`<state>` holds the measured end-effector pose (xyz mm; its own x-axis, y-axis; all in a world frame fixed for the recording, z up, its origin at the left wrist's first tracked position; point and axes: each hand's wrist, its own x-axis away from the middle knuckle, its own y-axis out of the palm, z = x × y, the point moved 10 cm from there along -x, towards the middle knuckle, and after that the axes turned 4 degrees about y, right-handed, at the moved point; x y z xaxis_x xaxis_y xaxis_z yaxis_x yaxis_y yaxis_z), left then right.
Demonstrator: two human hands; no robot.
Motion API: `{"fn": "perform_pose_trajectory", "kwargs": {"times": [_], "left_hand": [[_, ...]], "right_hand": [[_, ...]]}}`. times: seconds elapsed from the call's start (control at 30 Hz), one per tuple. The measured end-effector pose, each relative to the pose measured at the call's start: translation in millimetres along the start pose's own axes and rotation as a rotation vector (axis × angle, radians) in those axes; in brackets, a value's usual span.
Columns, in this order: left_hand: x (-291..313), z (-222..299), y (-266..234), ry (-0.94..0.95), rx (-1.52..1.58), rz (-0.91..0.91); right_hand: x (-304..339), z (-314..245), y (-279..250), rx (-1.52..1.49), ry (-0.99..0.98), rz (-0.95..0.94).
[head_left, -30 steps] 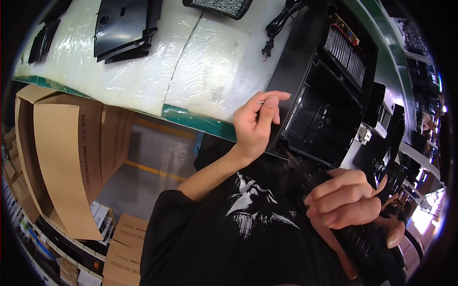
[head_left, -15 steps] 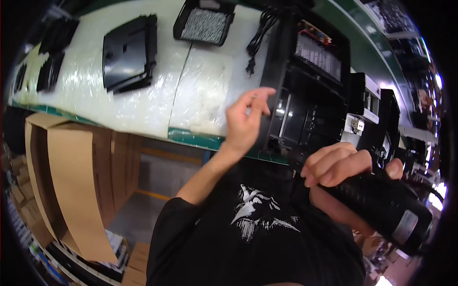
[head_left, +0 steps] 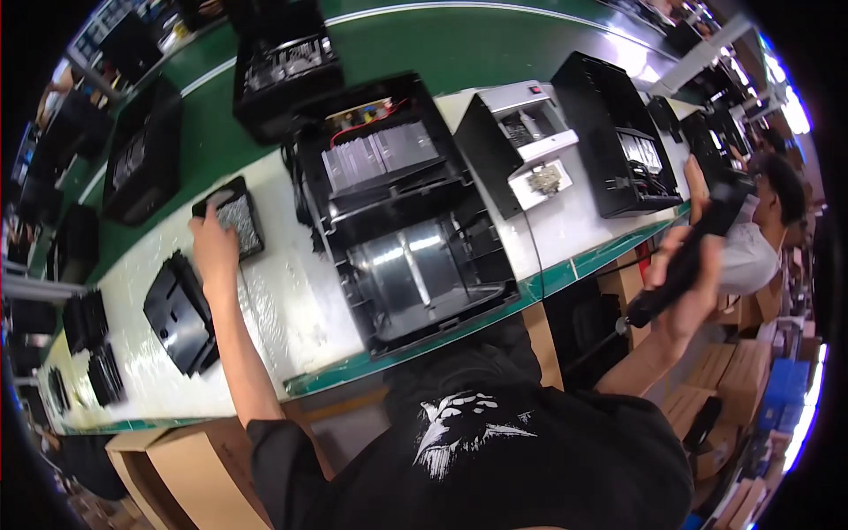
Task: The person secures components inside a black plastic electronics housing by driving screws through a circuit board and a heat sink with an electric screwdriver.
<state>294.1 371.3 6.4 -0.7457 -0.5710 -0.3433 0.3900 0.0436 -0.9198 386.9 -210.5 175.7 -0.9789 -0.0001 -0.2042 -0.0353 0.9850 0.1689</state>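
Observation:
My left hand [head_left: 215, 247] reaches over a small black tray [head_left: 254, 221] filled with small silver parts that look like screws. Its fingers are extended and partly apart at the tray's near side; the fingertips are too blurred to show a part between them. On the right, my right hand [head_left: 682, 309] grips a black power screwdriver [head_left: 720, 208], held in the air beyond the bench edge, with its tip end pointing down and left. Directly ahead lies an opened black machine housing [head_left: 375, 265], with silver fins and red wires in its far half.
A curved black cover [head_left: 177, 309] lies left of the tray. Right of the housing stand a white-and-black unit [head_left: 530, 132] and another black housing [head_left: 609, 132]. A green conveyor [head_left: 203, 124] runs behind. Cardboard boxes [head_left: 208, 468] sit below the bench; a co-worker [head_left: 751, 238] is at far right.
My left hand has moved from beside the housing leftward to the tray. My right hand has swung the power screwdriver outward to the right. The view has shifted, showing more of the bench.

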Motion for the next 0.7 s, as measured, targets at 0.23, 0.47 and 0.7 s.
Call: {"fn": "perform_pose_trajectory", "kwargs": {"times": [0.23, 0.47, 0.7], "left_hand": [[61, 86, 7, 0.099, 0.611, -0.119], [78, 84, 49, 0.039, 0.680, -0.165], [56, 99, 60, 0.080, 0.623, -0.049]], "right_hand": [[31, 128, -41, 0.779, 0.357, -0.082], [-11, 184, -72, 1.160, 0.175, 0.039], [-96, 207, -72, 1.151, -0.087, 0.151]]}}
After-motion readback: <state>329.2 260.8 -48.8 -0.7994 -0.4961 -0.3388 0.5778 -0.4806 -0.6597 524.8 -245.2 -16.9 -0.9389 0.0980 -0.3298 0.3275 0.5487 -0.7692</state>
